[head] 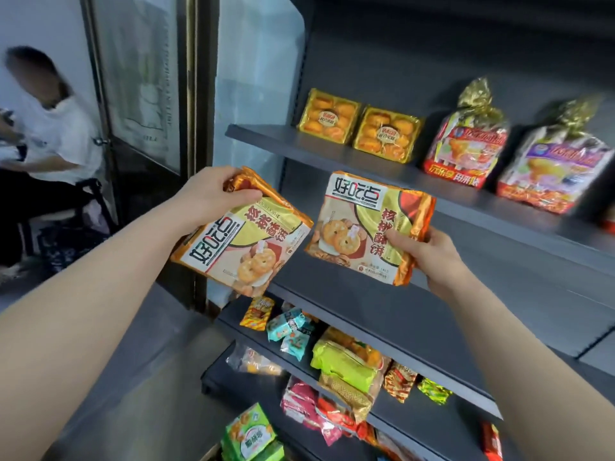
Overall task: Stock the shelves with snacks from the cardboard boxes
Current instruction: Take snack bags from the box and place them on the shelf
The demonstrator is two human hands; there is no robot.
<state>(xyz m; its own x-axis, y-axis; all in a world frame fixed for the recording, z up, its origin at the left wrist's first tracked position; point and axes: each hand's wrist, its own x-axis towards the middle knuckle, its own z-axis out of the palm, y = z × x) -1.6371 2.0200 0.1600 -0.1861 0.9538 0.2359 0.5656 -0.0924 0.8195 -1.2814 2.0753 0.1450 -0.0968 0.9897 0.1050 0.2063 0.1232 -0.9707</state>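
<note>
I hold two identical orange-and-gold cookie packs in front of a dark grey shelf unit. My left hand [213,194] grips the top edge of one cookie pack [246,241], which is tilted sideways. My right hand [429,251] pinches the lower right side of the other cookie pack [362,227], held upright just over the second shelf [449,314], whose board is bare. No cardboard box is in view.
The top shelf [266,136] carries two yellow pastry trays [359,126] and two gold-tied bags [466,141]. Lower shelves hold several mixed snack packs [346,364]. A seated person [50,134] is at the left, beyond a glass door [139,78].
</note>
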